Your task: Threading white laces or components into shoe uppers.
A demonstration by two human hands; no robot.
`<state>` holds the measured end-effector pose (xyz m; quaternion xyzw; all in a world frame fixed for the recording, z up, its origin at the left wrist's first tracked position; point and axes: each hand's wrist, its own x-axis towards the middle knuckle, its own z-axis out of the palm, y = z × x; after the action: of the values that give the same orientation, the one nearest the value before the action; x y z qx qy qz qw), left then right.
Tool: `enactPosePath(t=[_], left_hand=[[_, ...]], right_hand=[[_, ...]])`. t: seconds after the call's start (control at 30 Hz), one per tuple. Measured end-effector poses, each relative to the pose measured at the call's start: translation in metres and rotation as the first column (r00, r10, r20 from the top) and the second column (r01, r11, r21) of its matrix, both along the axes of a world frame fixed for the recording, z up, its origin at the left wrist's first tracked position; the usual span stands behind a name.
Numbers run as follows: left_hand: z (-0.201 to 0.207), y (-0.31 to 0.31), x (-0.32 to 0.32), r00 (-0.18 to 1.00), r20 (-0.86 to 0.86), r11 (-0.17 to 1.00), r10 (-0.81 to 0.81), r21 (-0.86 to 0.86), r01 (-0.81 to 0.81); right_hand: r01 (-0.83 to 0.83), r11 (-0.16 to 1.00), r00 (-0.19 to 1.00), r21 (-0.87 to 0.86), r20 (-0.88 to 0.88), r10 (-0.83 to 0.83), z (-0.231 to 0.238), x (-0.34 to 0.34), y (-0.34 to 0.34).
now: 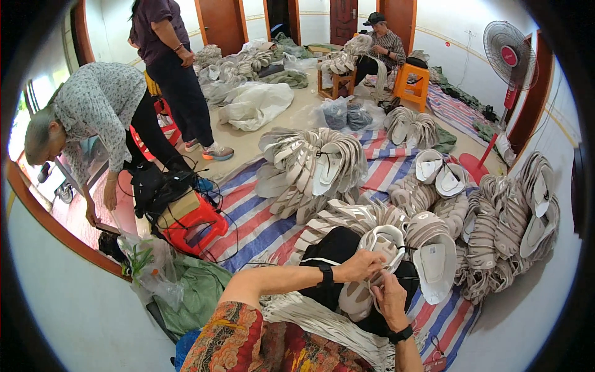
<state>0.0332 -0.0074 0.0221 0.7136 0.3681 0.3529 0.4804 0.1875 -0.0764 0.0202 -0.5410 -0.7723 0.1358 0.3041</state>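
A beige and white shoe upper [356, 300] rests on black cloth [338, 245] over my lap. Above it my left hand [359, 265] is closed in a pinch on a thin pale shoelace. My right hand [390, 300] pinches the lace too, close beside the left fingertips at the upper's opening. Fine detail between the fingers is too small to make out. Across my thighs lies a thick bunch of white shoelaces [331, 325]. Just beyond my hands, more uppers [434, 263] stand strung together in a bundle.
Bundled uppers [334, 164] cover parts of the striped sheet [248, 214], with more piled at right [496, 229]. A red stool [197, 226] bears a box and cables. One person [102, 99] bends at left, another stands, and a third sits at back. A fan [509, 59] stands right.
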Motion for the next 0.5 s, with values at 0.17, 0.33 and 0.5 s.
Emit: enactPosePath(t=[0.17, 0.33, 0.5], left_hand=[[-0.019, 0.007, 0.009, 0.999, 0.011, 0.978, -0.048, 0.206, 0.045], [-0.027, 0.008, 0.015, 0.97, -0.056, 0.894, -0.236, 0.378, 0.239], [-0.04, 0.011, 0.015, 0.939, -0.179, 0.876, -0.294, 0.342, 0.34]], right_hand=[[-0.098, 0.978, 0.98, -0.186, 0.155, 0.128, 0.015, 0.027, 0.02], [-0.143, 0.974, 0.988, -0.174, 0.041, 0.152, 0.002, 0.038, 0.023], [-0.107, 0.984, 0.994, -0.143, -0.043, 0.102, -0.004, 0.032, 0.017]])
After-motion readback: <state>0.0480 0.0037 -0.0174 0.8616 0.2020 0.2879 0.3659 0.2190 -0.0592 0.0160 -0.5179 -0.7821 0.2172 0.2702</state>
